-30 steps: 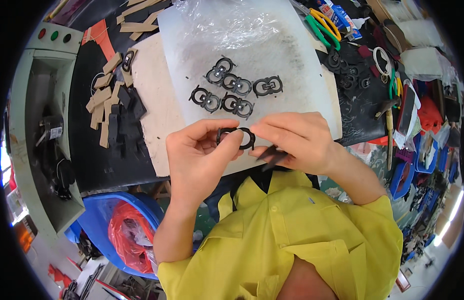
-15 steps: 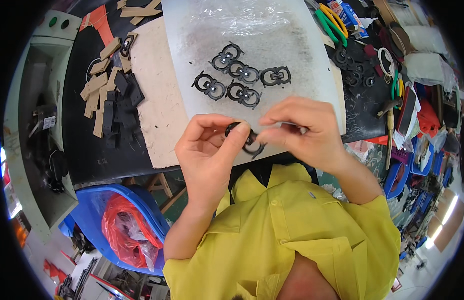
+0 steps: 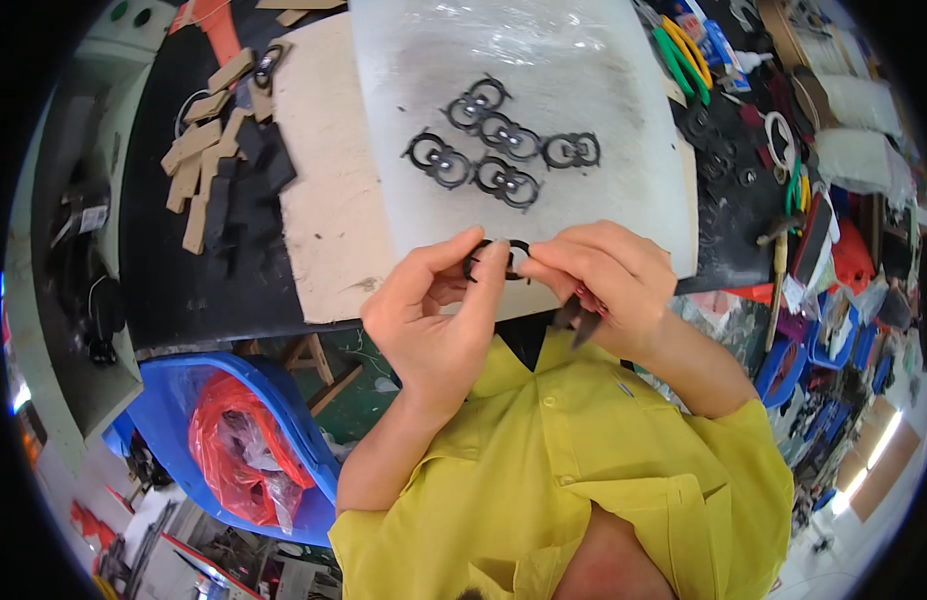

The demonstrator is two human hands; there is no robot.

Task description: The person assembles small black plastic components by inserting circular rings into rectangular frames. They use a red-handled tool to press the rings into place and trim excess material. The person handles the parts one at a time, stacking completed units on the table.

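Above the near edge of the table, my left hand [image 3: 438,310] pinches a black double-ring piece [image 3: 521,262] between thumb and fingers. My right hand [image 3: 615,282] is closed too, its thumb and fingertips at the right end of that piece. Out of its curled lower fingers pokes a small dark blade-like tool [image 3: 586,327] with a reddish part, blurred, its kind unclear. Several similar black double-ring pieces [image 3: 508,182] with shiny metal centres lie beyond my hands on a whitish sheet [image 3: 613,220]. The fingers hide part of the held piece.
Left on the black tabletop lie tan strips [image 3: 191,147] and black strips [image 3: 270,165]. A blue bin [image 3: 163,375] with red plastic bags stands below the table's left side. To the right are green and yellow handled tools [image 3: 673,62], more black parts [image 3: 718,145] and a hammer [image 3: 780,240].
My right hand has closed in on the piece, and the dark blade-like tool now shows below it. The held piece has turned more level. The whole view has shifted slightly.
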